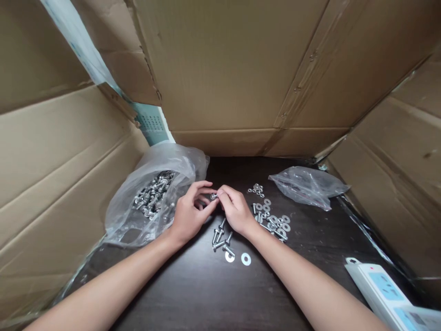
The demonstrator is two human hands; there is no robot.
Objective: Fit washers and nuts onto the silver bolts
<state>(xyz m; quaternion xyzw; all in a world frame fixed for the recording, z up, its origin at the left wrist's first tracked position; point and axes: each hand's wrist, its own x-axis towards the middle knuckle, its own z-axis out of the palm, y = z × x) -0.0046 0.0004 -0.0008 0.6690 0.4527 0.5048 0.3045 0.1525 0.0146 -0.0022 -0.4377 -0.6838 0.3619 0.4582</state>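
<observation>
Bench (165,294): extended beneath left hand (192,209) and right hand (236,209). Bag of bolts (168,154): placed beside the left hand. Hands: left curled about one bolt (213,196), grip not discernible; right pinched on it, between both. Loose bolts (220,235): strewn just below. Washers (245,263), nuts (257,189): scattered, mostly rightward. Risk: bolt may be dropped if the pinch is slackened.

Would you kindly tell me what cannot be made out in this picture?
In the head view:
Silver metal bolt: the right hand covers one end.
Silver metal hardware inside the clear plastic bag: upper pieces and cloudy folds hide others.
Pale green printed sheet: brown cardboard covers part; the print is too small to read.
White power strip with blue socket faces: cut off at the picture's lower right corner.
</observation>
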